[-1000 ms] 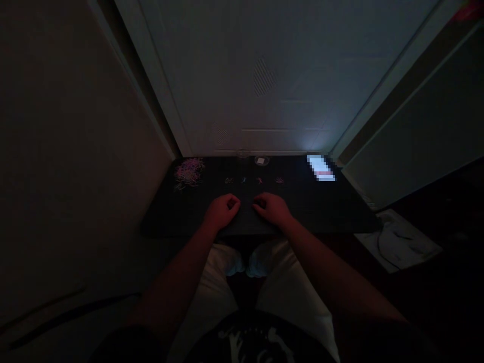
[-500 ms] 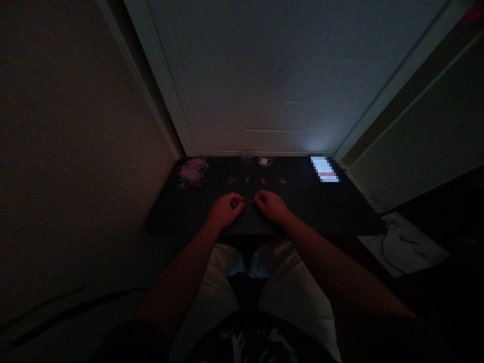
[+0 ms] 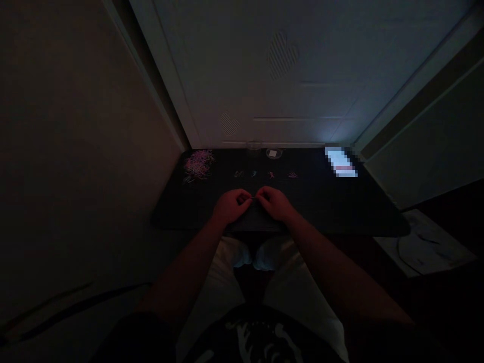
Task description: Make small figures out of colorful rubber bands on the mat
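Dim light leaves small details hard to read. Over the near middle of the black table [image 3: 333, 212], my left hand [image 3: 231, 204] and my right hand [image 3: 275, 201] almost meet at the fingertips. Each has thumb and forefinger pinched on a small thin piece [image 3: 253, 197], its kind too small to make out. Just beyond the hands lies a row of little groups: pale loop-like pieces [image 3: 238, 174], bluish pieces [image 3: 254, 173], reddish-pink pieces [image 3: 270, 174] and pinkish-purple pieces [image 3: 292, 175]. At the far left is a heap of thin pink, purple and pale pieces [image 3: 198, 164].
A clear round container [image 3: 254, 146] and a shallow round dish [image 3: 274, 153] with a white square in it stand along the back edge. A lit phone [image 3: 341, 162] lies at the back right. A white panelled door [image 3: 227, 65] rises behind the table.
My hands have come closer together, narrowing the gap at the fingertips around the thin piece. The camera view has shifted slightly; the groups and the heap look unchanged.
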A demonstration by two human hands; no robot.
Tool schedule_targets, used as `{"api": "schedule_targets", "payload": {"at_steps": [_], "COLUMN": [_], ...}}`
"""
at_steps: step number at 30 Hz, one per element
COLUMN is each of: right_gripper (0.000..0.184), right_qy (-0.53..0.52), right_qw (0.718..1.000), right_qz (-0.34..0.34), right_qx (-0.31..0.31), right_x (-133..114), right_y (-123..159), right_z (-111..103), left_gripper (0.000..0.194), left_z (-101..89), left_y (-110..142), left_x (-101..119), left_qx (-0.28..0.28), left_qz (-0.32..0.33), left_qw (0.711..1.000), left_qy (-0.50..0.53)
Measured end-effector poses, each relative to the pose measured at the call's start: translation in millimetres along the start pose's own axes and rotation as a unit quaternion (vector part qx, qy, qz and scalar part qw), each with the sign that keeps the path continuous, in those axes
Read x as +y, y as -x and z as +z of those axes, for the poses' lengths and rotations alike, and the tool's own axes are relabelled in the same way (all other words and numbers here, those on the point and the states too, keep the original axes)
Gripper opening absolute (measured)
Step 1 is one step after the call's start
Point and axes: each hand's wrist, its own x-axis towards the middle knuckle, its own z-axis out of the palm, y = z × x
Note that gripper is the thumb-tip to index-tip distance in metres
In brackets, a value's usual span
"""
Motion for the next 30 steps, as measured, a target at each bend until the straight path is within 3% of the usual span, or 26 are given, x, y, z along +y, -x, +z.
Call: {"api": "schedule_targets", "payload": {"at_steps": [9,17,30], "right_gripper": [0.012,0.025,0.012], "right_qy": [0.011,-0.023,0.015], "right_qw": [1.0,1.0,1.0], "right_qz": [0.004,0.013,0.009], "right_qx": [-0.005,0.016,0.003], "right_x": [-1.5,3.0,-3.0], "right_y": [0.4,1.5,1.2], "right_z": [-1.4,-0.7,-1.7], "left_gripper": [0.023,0.023,0.023], "left_z": [-1.0,0.2,-1.0], "left_y": [0.0,-0.1,-1.0], "left_x": [2.5,-1.2,-2.0], "left_qx": [-0.006,0.002,-0.007], "left_qz": [-0.001,0.01,0.025], "left_qw": [1.0,1.0,1.0], "left_qy": [-0.007,-0.004,-0.007]}}
